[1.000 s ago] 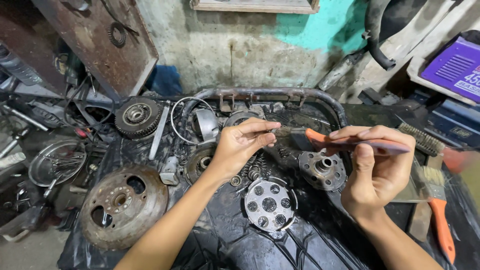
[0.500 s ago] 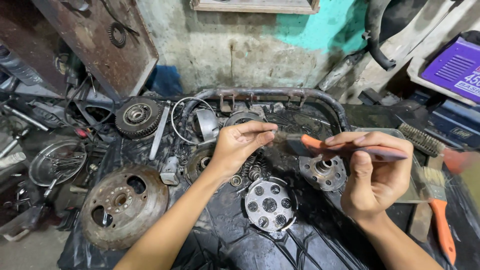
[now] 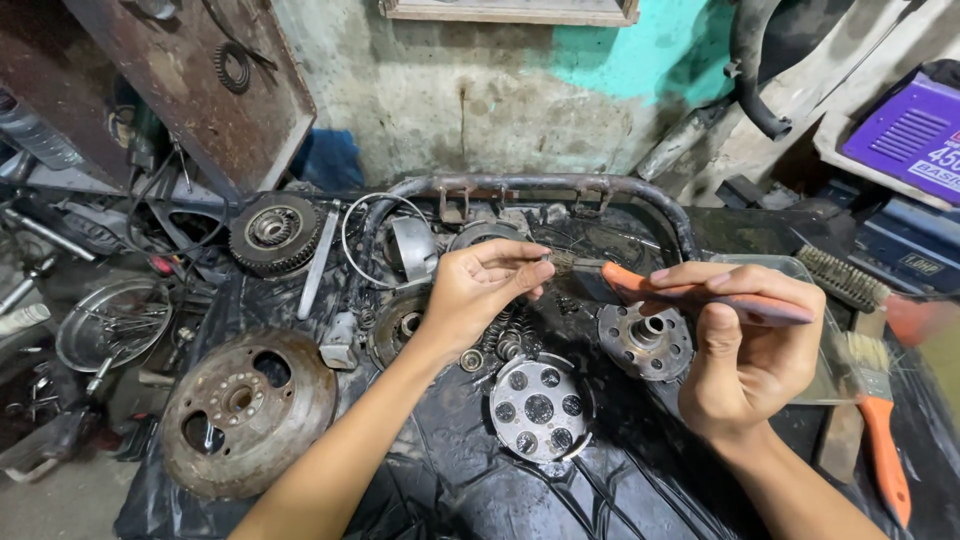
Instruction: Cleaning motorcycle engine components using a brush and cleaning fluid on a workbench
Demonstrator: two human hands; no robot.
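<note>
1. Right hand point(image 3: 748, 350) is closed around a small brush with an orange-and-grey handle point(image 3: 700, 295); thumb up along the grip, bristle end pointing left.
2. Left hand point(image 3: 482, 290) has its fingertips pinched together right at the brush bristles point(image 3: 562, 263). Something small may be between the fingers, but it is too small to tell.
3. Both hands hover above a black plastic sheet point(image 3: 640, 490) covering the bench, near its middle.
4. Below the left hand: round silver metal plate with circular holes point(image 3: 540, 408), lying flat.
5. Just left of the right hand: grey metal hub with a centre boss point(image 3: 645, 343), on the sheet.
6. Front left: large rusty brake drum point(image 3: 245, 410), well apart from the hands.
7. Back left: black toothed clutch gear point(image 3: 274, 232), beside a thin wire ring point(image 3: 385, 240).
8. Far right: orange-handled paintbrush point(image 3: 878, 430) and a wire brush point(image 3: 842, 278), neither touched.
9. Bent rusty steel tube point(image 3: 530, 185) runs along the back edge.
</note>
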